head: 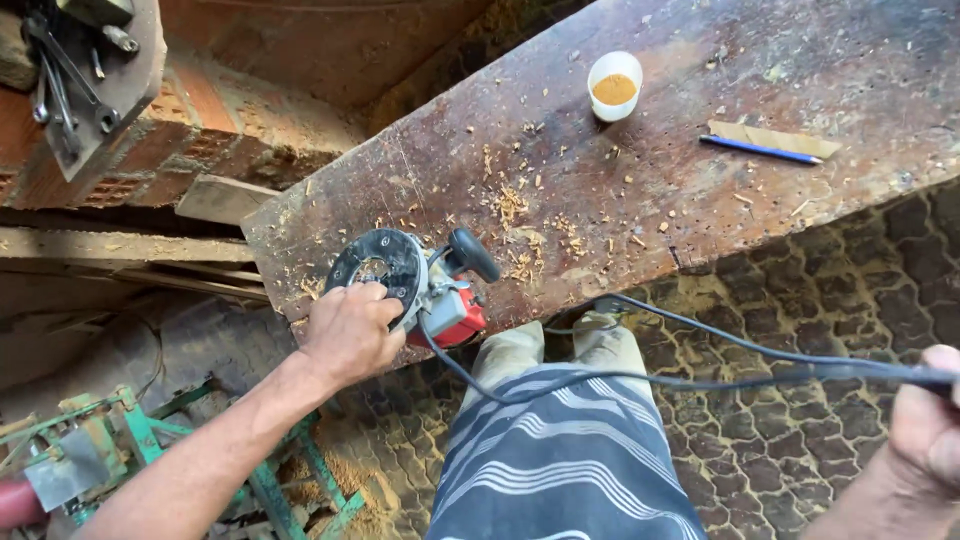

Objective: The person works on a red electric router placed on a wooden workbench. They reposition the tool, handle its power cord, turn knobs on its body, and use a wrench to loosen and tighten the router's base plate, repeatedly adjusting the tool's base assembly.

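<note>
A red and black wood router point(415, 285) lies on its side at the near left corner of a worn wooden workbench point(700, 100), its round black base plate facing me. My left hand point(350, 330) grips the edge of that base plate. Its black power cord point(700, 383) runs from the router across my striped shorts to the right. My right hand point(925, 425) at the right edge is closed around the cord.
A small white cup point(614, 85) of tan powder, a blue pencil point(760, 150) and a cardboard strip point(775, 138) lie on the bench among wood shavings. Wrenches point(60, 80) hang top left on brick. A green metal frame point(150, 440) stands lower left on the paved floor.
</note>
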